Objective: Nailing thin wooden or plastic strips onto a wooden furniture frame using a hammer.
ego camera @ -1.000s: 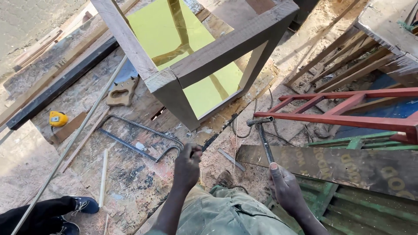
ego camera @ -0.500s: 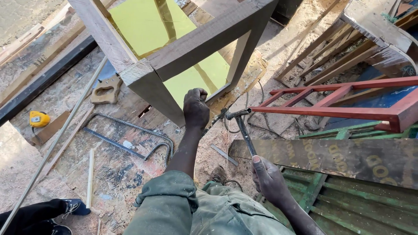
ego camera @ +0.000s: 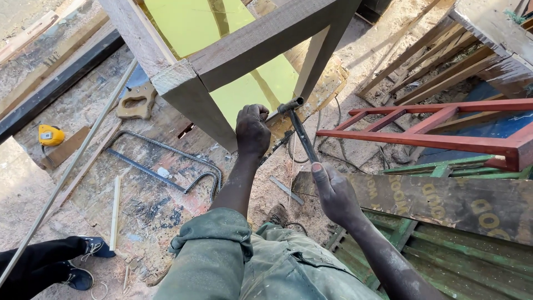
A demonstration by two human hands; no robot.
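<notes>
Overhead, a large wooden frame (ego camera: 261,41) of thick grey beams is seen, its nearest corner post slanting down over a yellow-green panel (ego camera: 194,22) beneath it. To the right, a red metal frame (ego camera: 438,139) is laid across green-painted slats (ego camera: 466,261) and a dark printed board (ego camera: 444,200). On the littered, sawdust-strewn board at left, a bow saw (ego camera: 166,161) of bent steel rod is laid flat, with a detached wooden saw handle (ego camera: 136,101) beyond it and a yellow tape measure (ego camera: 51,135) near the left edge; a long pale rod (ego camera: 72,166) runs diagonally past them. Another person's dark trouser legs and blue shoes (ego camera: 83,261) are noted at the lower left corner. The hammer (ego camera: 300,130) is held upright and slightly tilted, its metal head level with the lower edge of the frame, just right of the left hand. The right hand (ego camera: 333,194) is wrapped around the lower end of the handle, fingers clamped on it. The left hand (ego camera: 252,130) is closed in a fist against the frame's lower edge; what is pinched inside cannot be told.
</notes>
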